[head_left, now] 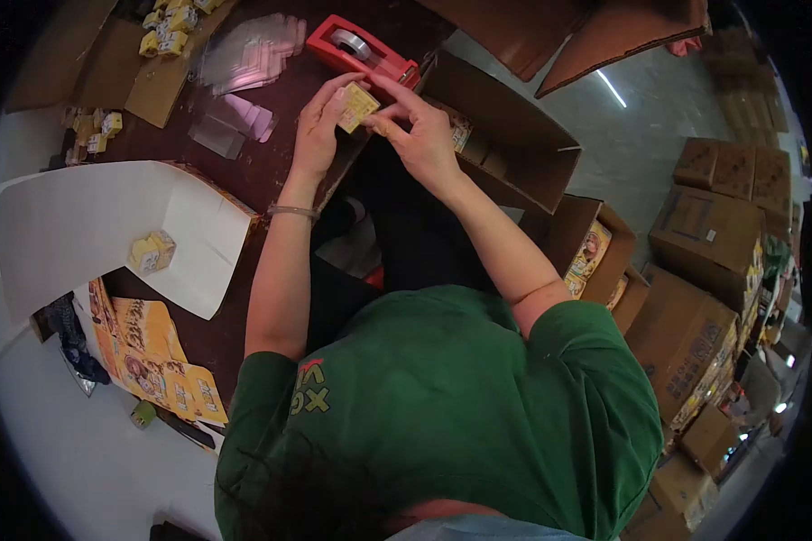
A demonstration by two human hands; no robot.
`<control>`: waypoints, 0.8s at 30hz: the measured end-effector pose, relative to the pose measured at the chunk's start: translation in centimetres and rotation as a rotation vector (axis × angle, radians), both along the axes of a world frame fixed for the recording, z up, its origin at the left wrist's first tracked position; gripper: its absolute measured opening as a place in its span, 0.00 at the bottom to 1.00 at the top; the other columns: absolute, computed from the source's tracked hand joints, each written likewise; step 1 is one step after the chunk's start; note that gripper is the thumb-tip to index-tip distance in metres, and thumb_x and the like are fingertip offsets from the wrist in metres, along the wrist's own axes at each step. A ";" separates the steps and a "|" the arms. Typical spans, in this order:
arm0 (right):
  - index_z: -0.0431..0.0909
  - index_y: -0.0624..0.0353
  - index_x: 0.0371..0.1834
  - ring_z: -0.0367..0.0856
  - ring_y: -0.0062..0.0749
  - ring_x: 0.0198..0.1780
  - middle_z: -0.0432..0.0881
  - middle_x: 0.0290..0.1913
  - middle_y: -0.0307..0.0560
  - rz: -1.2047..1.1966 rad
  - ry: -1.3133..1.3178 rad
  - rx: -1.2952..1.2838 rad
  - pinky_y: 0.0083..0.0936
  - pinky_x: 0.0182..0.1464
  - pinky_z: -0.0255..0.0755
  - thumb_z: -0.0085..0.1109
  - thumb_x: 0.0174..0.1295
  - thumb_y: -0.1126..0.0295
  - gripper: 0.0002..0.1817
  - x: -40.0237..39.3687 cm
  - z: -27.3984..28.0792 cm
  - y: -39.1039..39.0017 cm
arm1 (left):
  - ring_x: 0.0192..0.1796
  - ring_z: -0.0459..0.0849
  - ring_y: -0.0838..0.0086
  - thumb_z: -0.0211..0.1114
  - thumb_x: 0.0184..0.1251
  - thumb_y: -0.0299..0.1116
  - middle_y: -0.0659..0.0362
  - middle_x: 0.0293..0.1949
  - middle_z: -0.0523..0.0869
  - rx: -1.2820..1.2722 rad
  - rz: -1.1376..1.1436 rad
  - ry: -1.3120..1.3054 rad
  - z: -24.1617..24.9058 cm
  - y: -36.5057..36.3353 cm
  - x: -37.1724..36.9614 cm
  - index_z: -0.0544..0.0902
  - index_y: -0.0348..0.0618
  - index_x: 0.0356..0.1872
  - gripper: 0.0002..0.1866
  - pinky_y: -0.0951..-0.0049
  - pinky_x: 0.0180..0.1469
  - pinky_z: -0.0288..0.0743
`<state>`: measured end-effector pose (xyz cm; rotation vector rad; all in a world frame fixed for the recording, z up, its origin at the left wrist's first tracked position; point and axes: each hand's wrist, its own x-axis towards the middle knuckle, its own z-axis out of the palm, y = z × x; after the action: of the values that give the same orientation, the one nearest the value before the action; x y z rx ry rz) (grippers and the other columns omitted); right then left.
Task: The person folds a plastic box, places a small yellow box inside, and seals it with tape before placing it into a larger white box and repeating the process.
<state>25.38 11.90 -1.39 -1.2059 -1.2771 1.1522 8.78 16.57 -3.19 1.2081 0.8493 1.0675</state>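
Observation:
Between my two hands is a small yellow box [358, 107] with printed sides. My left hand [320, 122] has its fingers closed on the box's left side. My right hand [415, 131] pinches the box from the right with thumb and fingers. Just beyond the hands stands a red tape dispenser [363, 52] with a roll of tape. Left of it on the dark table [284, 95] lie clear plastic sheets [253, 54] and pink pieces [250, 117].
A white-lined open box [194, 221] at left holds small yellow boxes [152, 252]. Orange printed cardboard [158, 361] lies below it. Open cartons [514, 126] stand at my right, with stacked brown cartons [708, 225] farther right. More yellow boxes [170, 27] sit at upper left.

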 end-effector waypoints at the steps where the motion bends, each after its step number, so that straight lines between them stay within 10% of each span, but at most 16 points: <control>1: 0.79 0.60 0.59 0.84 0.21 0.35 0.88 0.35 0.46 -0.048 -0.069 0.039 0.23 0.41 0.77 0.68 0.63 0.69 0.21 -0.2 0.0 0.2 | 0.52 0.82 0.76 0.60 0.72 0.32 0.58 0.51 0.84 -0.014 0.007 -0.017 0.1 -0.1 -0.2 0.78 0.39 0.60 0.18 0.75 0.57 0.75; 7: 0.75 0.56 0.60 0.85 0.36 0.39 0.85 0.37 0.48 -0.056 -0.556 0.118 0.30 0.39 0.75 0.74 0.56 0.62 0.29 -0.6 -3.7 -2.0 | 0.54 0.81 0.73 0.59 0.72 0.29 0.56 0.51 0.83 -0.091 0.134 -0.042 0.1 -1.0 0.2 0.77 0.39 0.59 0.17 0.74 0.58 0.74; 11: 0.74 0.39 0.64 0.74 0.50 0.60 0.69 0.66 0.48 0.136 -0.932 0.782 0.38 0.59 0.74 0.74 0.46 0.68 0.37 -1.1 -2.3 -2.7 | 0.58 0.80 0.63 0.52 0.78 0.39 0.53 0.53 0.83 -0.675 0.298 -0.598 -1.1 -3.5 -1.8 0.77 0.37 0.58 0.18 0.61 0.64 0.72; 14: 0.72 0.49 0.64 0.76 0.49 0.59 0.72 0.64 0.51 0.500 -0.461 0.714 0.37 0.56 0.76 0.73 0.48 0.69 0.36 -2.8 1.6 -0.8 | 0.62 0.78 0.62 0.44 0.81 0.48 0.52 0.61 0.80 -0.717 0.187 -0.889 2.7 -7.9 -6.0 0.74 0.38 0.64 0.26 0.59 0.67 0.69; 17: 0.70 0.58 0.64 0.83 0.46 0.51 0.80 0.53 0.54 0.601 -0.117 0.484 0.33 0.54 0.77 0.72 0.51 0.68 0.34 -7.6 5.5 1.2 | 0.58 0.79 0.66 0.52 0.79 0.50 0.53 0.56 0.83 -0.350 0.538 -0.414 4.8 -13.4 -10.7 0.78 0.37 0.60 0.25 0.59 0.63 0.71; 20: 0.70 0.61 0.63 0.82 0.46 0.51 0.80 0.52 0.57 0.752 -0.103 0.585 0.33 0.53 0.77 0.71 0.57 0.64 0.31 -17.5 6.2 3.3 | 0.53 0.80 0.58 0.66 0.68 0.41 0.53 0.49 0.84 0.208 0.780 1.073 4.3 -17.6 -14.6 0.83 0.39 0.53 0.19 0.60 0.59 0.71; 24: 0.70 0.58 0.65 0.82 0.49 0.51 0.74 0.61 0.53 0.810 -0.366 0.773 0.37 0.51 0.78 0.66 0.61 0.66 0.28 -29.5 1.4 4.0 | 0.47 0.80 0.58 0.69 0.64 0.35 0.53 0.41 0.84 0.114 0.658 1.147 2.3 -19.7 -15.7 0.87 0.39 0.41 0.11 0.62 0.52 0.73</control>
<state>-4.16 15.86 -0.02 -0.2977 -2.3312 0.8069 -6.89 -3.14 -0.90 1.6942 2.2000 0.8554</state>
